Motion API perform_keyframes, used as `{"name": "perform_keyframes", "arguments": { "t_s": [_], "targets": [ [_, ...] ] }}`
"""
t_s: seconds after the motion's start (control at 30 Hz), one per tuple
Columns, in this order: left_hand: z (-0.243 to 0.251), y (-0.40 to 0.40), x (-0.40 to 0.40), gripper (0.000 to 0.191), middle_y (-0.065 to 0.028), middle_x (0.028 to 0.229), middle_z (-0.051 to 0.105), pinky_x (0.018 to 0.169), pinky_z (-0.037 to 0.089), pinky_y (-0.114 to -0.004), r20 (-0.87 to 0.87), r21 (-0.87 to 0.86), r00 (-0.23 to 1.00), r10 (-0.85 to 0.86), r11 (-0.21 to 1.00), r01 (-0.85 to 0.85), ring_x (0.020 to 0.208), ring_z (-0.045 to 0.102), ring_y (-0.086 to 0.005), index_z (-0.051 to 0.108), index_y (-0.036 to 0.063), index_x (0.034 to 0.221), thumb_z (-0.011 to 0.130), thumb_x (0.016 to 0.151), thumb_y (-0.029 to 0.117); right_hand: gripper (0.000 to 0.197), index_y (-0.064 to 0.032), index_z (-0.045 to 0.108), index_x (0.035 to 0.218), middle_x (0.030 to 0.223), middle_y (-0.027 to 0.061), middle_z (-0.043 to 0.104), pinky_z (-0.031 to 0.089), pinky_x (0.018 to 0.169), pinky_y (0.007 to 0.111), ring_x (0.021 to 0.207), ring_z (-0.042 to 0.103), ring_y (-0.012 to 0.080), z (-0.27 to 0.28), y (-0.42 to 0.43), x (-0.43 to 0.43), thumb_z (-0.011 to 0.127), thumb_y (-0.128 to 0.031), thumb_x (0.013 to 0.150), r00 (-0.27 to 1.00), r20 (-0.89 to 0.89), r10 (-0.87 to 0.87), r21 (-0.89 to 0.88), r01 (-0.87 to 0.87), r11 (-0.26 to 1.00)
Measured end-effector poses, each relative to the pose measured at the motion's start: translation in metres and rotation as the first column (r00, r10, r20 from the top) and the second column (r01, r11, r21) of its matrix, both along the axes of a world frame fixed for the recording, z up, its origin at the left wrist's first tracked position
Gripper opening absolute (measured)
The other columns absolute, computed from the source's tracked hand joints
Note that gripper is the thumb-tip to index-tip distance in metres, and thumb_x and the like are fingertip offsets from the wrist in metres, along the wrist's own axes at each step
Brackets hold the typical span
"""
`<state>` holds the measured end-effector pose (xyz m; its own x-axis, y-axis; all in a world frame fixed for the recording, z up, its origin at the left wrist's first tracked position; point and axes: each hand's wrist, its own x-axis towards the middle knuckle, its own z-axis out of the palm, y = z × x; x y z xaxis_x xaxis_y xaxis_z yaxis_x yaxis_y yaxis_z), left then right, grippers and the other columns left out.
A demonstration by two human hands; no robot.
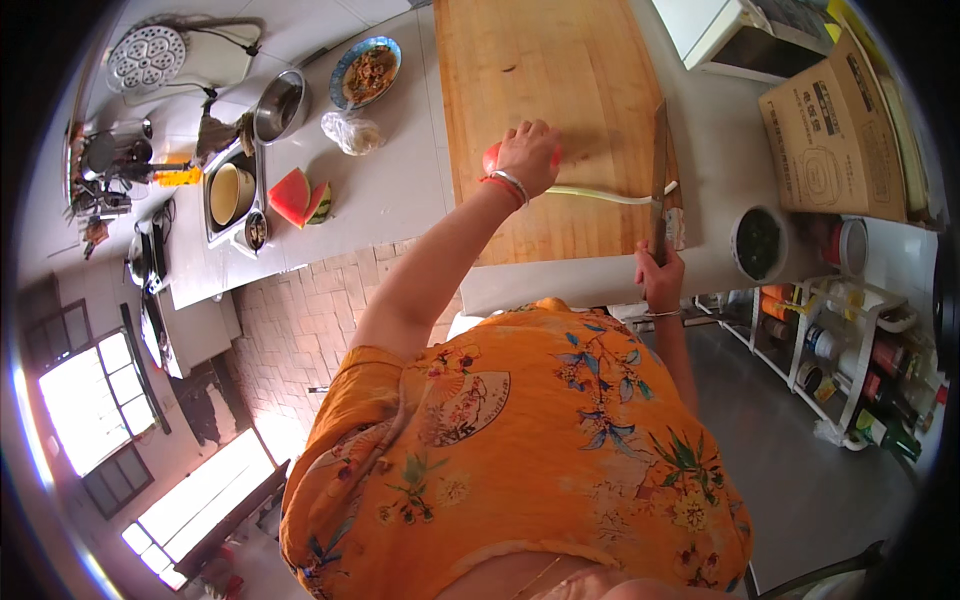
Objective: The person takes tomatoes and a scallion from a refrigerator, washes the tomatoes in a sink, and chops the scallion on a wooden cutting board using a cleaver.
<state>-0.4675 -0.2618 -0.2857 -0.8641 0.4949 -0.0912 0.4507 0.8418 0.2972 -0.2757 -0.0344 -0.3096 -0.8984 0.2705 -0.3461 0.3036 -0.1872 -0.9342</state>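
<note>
My left hand (pixel 529 154) is closed over a red tomato (pixel 491 158) on the wooden cutting board (pixel 540 82). Red shows on both sides of my fingers, and whether it is one tomato or two cannot be told. A kitchen knife (pixel 659 161), seen nearly edge-on, is in my right hand (pixel 661 276) at the board's right edge, its blade pointing away from me. One pale scallion stalk (pixel 600 194) lies across the board between my hands, and the blade crosses over its right part.
Left on the counter are a blue-rimmed dish of food (pixel 365 73), a plastic bag (pixel 352 135), watermelon pieces (pixel 291 196), a metal bowl (pixel 282 107) and a sink (pixel 259 176). Right are a cardboard box (pixel 832 142), a bowl of dark greens (pixel 759 244) and a bottle rack (pixel 862 360).
</note>
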Motion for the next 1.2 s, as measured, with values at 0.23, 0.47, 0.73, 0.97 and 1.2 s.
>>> {"name": "perform_keyframes", "arguments": {
  "t_s": [0.23, 0.47, 0.73, 0.97, 1.2],
  "targets": [
    [-0.017, 0.019, -0.024, 0.045, -0.0122, 0.118, 0.059, 0.090, 0.047, -0.040, 0.057, -0.243, 0.985, -0.164, 0.955, 0.173, 0.113, 0.054, -0.0298, 0.057, 0.0112, 0.120, 0.067, 0.076, 0.015, 0.010, -0.0005, 0.059, 0.092, 0.065, 0.0005, 0.053, 0.039, 0.045, 0.024, 0.048, 0.047, 0.0071, 0.011, -0.002, 0.017, 0.062, -0.004, 0.083, 0.999, -0.039, 0.031, 0.003, -0.031, 1.000],
    [0.033, 0.002, -0.002, 0.048, -0.0166, 0.120, 0.056, 0.088, 0.050, -0.035, 0.736, 0.675, 0.600, -0.314, 0.267, -0.688, 0.103, 0.061, -0.0270, 0.045, 0.0021, 0.129, 0.060, 0.091, 0.027, 0.027, 0.0004, 0.058, 0.110, 0.077, 0.0011, 0.057, 0.046, 0.060, 0.024, 0.064, 0.054, 0.0070, 0.069, 0.011, 0.030, 0.057, -0.004, 0.083, 0.956, -0.192, 0.223, -0.106, -0.246, 0.963],
    [0.061, -0.021, 0.052, 0.055, -0.0161, 0.120, 0.054, 0.076, 0.043, -0.028, 0.537, 0.466, 0.502, -0.678, -0.258, -0.847, 0.087, 0.052, -0.0180, 0.044, 0.0056, 0.132, 0.045, 0.097, 0.047, 0.038, -0.0001, 0.045, 0.128, 0.080, 0.0012, 0.055, 0.039, 0.049, 0.019, 0.056, 0.047, 0.0042, 0.099, -0.015, -0.022, 0.055, -0.005, 0.091, 0.970, -0.221, 0.096, 0.213, -0.048, 0.976],
    [0.048, -0.069, 0.037, 0.046, -0.0146, 0.113, 0.059, 0.087, 0.052, -0.036, 0.691, 0.640, 0.667, -0.279, -0.192, -0.744, 0.093, 0.062, -0.0225, 0.043, 0.0015, 0.126, 0.064, 0.090, 0.020, 0.018, -0.0019, 0.054, 0.108, 0.060, -0.0034, 0.048, 0.033, 0.042, 0.020, 0.046, 0.040, 0.0036, 0.071, -0.048, -0.015, 0.059, -0.008, 0.091, 0.986, -0.150, 0.066, 0.112, -0.050, 0.992],
    [-0.017, -0.092, -0.056, 0.051, -0.0107, 0.110, 0.062, 0.088, 0.051, -0.031, 0.454, 0.725, 0.863, 0.222, 0.470, -0.503, 0.098, 0.062, -0.0199, 0.057, -0.0007, 0.119, 0.078, 0.075, 0.014, 0.018, -0.0019, 0.057, 0.104, 0.056, -0.0032, 0.048, 0.033, 0.040, 0.023, 0.043, 0.041, 0.0039, 0.059, -0.032, 0.006, 0.062, -0.013, 0.090, 0.986, -0.052, -0.161, 0.206, 0.169, 0.964]
  ]
}}
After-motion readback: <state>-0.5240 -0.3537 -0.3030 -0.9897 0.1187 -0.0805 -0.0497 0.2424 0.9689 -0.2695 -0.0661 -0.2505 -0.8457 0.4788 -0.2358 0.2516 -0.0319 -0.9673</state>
